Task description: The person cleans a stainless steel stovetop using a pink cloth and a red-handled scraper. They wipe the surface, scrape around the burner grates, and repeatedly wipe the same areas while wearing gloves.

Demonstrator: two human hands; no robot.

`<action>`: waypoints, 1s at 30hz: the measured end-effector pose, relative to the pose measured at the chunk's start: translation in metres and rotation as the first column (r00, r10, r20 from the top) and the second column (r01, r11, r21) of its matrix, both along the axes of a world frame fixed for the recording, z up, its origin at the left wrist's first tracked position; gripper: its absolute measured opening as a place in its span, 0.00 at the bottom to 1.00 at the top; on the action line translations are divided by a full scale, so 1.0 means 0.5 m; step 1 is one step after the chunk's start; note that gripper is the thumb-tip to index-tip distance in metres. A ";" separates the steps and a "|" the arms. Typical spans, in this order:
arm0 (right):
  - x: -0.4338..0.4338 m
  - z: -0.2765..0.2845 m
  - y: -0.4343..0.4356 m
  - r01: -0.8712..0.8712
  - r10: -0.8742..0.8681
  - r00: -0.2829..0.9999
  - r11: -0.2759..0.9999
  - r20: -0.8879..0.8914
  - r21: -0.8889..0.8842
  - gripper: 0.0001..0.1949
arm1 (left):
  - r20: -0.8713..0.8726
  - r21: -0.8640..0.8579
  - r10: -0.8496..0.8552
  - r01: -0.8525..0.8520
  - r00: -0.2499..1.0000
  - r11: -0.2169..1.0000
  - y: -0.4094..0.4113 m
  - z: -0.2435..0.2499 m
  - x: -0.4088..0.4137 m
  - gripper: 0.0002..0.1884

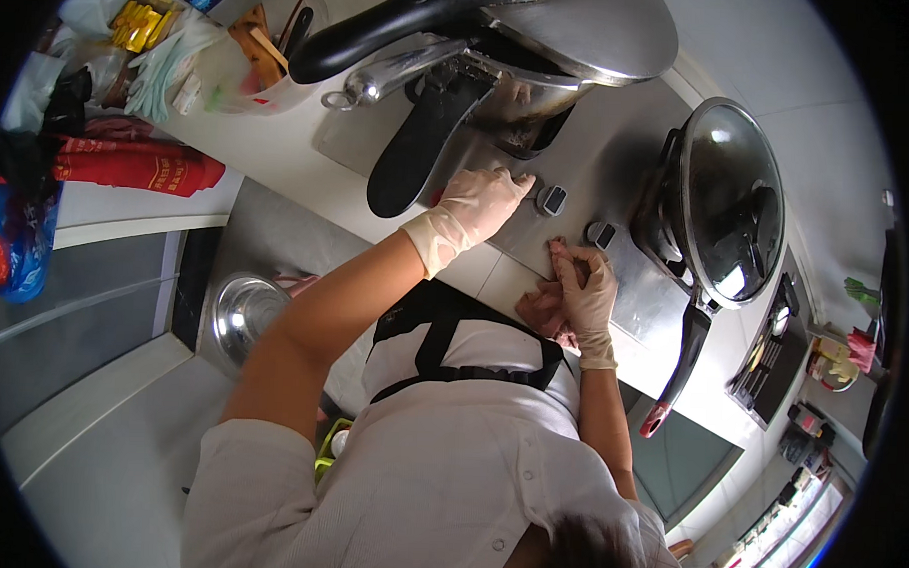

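My left hand (487,206), in a pale translucent glove, is over the steel cooktop (516,230) with its fingers curled. Its fingertips are just left of a stove knob (551,200); its palm is hidden, so I cannot tell whether it holds anything. My right hand (588,292), gloved the same way, grips a pink cloth (547,310) at the cooktop's front edge. Part of that cloth pokes up past the fingers and the rest hangs below them. A second knob (600,234) is just above this hand.
Pots with long handles (429,140) stand beyond my left hand. On the right, a lidded pan (731,203) points its handle (680,367) towards the counter's front. A utensil container (240,81) and bags are at left; a steel bowl (247,314) is lower left.
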State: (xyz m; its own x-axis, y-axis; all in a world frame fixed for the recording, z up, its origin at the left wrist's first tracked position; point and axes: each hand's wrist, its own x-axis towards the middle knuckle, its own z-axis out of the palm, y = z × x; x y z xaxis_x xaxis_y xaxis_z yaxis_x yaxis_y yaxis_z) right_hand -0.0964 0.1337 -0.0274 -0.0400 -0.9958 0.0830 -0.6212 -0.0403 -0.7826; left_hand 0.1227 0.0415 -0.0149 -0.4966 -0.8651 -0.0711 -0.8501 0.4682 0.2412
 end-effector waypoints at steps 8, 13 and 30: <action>0.009 0.007 0.006 0.048 -0.049 0.998 0.999 0.026 0.022 0.07 | -0.041 0.046 -0.035 0.037 0.999 0.998 -0.046 -0.006 -0.018 0.22; 0.008 0.003 0.015 0.089 -0.089 0.995 0.996 -0.036 0.010 0.08 | 0.112 0.125 -0.041 0.027 0.993 0.992 -0.027 0.037 0.023 0.21; 0.008 0.005 0.004 0.084 -0.085 0.996 0.996 -0.020 -0.043 0.08 | 0.360 -0.082 -0.142 0.183 0.922 0.980 -0.029 0.042 -0.002 0.24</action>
State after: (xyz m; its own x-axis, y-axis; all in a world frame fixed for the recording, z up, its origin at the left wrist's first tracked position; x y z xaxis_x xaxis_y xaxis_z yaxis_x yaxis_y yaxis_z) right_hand -0.0923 0.1359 -0.0251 -0.1213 -0.9846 0.1261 -0.6403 -0.0195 -0.7679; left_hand 0.1218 0.0272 0.0063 -0.5921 -0.7868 -0.1742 -0.7803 0.6137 -0.1201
